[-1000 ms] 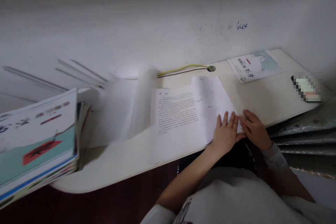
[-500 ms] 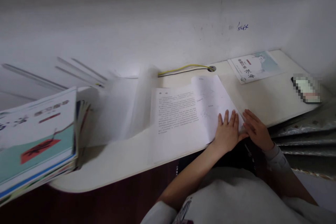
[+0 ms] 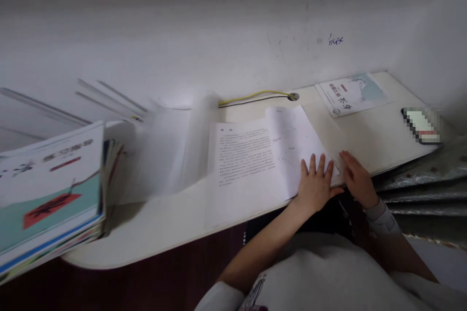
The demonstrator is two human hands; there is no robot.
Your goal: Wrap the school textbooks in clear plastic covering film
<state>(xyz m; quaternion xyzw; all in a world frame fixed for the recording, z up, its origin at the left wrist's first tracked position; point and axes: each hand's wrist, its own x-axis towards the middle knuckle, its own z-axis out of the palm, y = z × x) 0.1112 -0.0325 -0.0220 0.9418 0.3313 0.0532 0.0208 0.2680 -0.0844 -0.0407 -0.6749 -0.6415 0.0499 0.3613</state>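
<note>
White printed-paper booklet (image 3: 246,199) lying open at front edge of tabletop (image 3: 164,233). Left hand (image 3: 315,184) resting splayed on it, gripping nothing; right hand (image 3: 358,182) resting beside, hold unclear. Pages likely bending easily; outer edge suiting grip.

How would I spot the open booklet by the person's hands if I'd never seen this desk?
Find the white desk against the wall, then follow its front edge to the person's left hand, spread flat. Under that hand lies the open booklet. Its exposed printed pages set it apart from the teal-and-white booklet farther back and the book stack.
</note>
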